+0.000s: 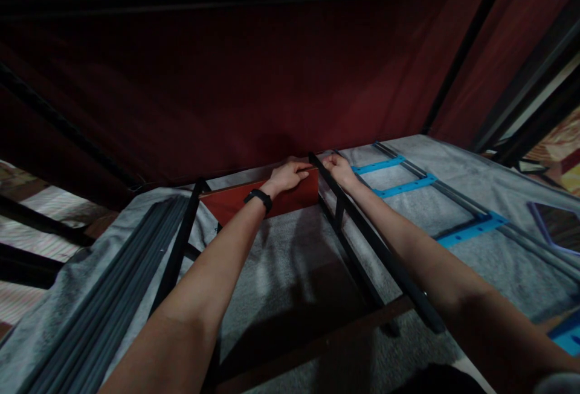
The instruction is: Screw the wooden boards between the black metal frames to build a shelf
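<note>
My left hand (287, 177), with a black band on its wrist, rests over the top edge of an upright reddish-brown board (290, 197), fingers closed on the edge near its right end. The board spans between two black metal side frames, the left frame (181, 243) and the right frame (376, 234). My right hand (339, 170) is on the outer side of the right frame, near its far end. Its fingers are curled together in a pinch; whatever they hold is too small or hidden to make out.
A brown crossbar (317, 345) joins the frames at the near end. Grey tubes (122, 285) lie in a bundle at the left. Blue connectors (405, 186) with grey rods lie on the grey cloth (457, 167) at the right. A dark red panel (272, 80) rises behind.
</note>
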A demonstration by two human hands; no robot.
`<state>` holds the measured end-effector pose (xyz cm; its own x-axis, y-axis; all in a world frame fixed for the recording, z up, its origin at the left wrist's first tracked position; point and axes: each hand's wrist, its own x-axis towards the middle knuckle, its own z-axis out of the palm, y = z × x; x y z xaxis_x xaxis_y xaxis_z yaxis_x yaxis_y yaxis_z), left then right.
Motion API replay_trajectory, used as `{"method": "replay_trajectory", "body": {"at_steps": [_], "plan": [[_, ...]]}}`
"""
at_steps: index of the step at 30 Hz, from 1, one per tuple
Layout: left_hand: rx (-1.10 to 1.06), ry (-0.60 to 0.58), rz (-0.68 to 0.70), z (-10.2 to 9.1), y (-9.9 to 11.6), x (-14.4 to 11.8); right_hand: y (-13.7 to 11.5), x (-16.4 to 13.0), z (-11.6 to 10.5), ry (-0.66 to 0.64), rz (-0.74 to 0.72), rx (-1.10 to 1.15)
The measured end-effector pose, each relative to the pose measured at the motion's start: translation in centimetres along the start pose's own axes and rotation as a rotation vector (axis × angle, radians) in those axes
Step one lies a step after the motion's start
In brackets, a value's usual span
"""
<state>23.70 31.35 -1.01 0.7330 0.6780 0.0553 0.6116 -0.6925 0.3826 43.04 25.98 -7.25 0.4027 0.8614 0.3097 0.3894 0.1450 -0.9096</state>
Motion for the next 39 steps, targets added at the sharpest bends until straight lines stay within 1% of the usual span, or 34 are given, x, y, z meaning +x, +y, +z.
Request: {"method": "replay_trajectory", "body": {"at_steps": [3, 5, 8, 11, 14, 16, 18, 21, 23, 28, 30, 33, 35, 37, 39], "plan": [[-0.003, 0.0, 0.009, 0.1, -0.2, 0.1, -0.3, -0.9, -0.1, -0.036, 0.092, 0.198], [-0.003, 0.005, 0.026, 0.2, -0.3, 0.2, -0.3, -1.1, -0.1, -0.056, 0.112, 0.24], [-0.004, 0.008, 0.031, 0.1, -0.2, 0.1, -0.3, -0.9, -0.1, -0.034, 0.108, 0.156], [0.007, 0.002, 0.009, -0.1, 0.1, -0.1, -0.2, -0.6, -0.1, -0.026, 0.101, -0.014], [0.016, 0.0, -0.008, -0.2, 0.3, -0.3, -0.1, -0.9, -0.3, -0.005, 0.047, -0.16], [0.019, -0.003, -0.018, -0.3, 0.4, -0.3, -0.1, -1.2, -0.4, 0.024, 0.027, -0.137], [0.02, -0.007, -0.017, -0.2, 0.3, -0.2, -0.2, -1.4, -0.3, 0.034, 0.047, -0.011], [0.013, -0.011, 0.005, -0.1, 0.2, -0.1, -0.5, -1.1, -0.1, -0.01, 0.1, 0.146], [0.011, -0.011, 0.013, 0.0, 0.1, 0.0, -0.7, -0.6, -0.1, -0.017, 0.128, 0.131], [0.006, -0.008, 0.001, -0.1, 0.2, -0.1, -1.2, -0.1, -0.3, 0.057, 0.13, -0.056], [0.004, -0.007, -0.01, -0.2, 0.3, -0.2, -1.3, -0.3, -0.4, 0.051, 0.142, -0.012], [-0.005, -0.002, -0.03, -0.2, 0.4, -0.3, -1.3, -1.0, -0.5, -0.015, 0.139, 0.137], [-0.009, 0.003, -0.026, -0.1, 0.4, -0.3, -1.1, -1.3, -0.6, -0.055, 0.12, 0.183], [-0.007, 0.009, -0.014, -0.1, 0.3, -0.2, -1.0, -1.4, -0.6, -0.058, 0.096, 0.146], [-0.005, 0.012, -0.008, 0.0, 0.2, -0.2, -0.9, -1.4, -0.6, -0.037, 0.057, 0.039]]}}
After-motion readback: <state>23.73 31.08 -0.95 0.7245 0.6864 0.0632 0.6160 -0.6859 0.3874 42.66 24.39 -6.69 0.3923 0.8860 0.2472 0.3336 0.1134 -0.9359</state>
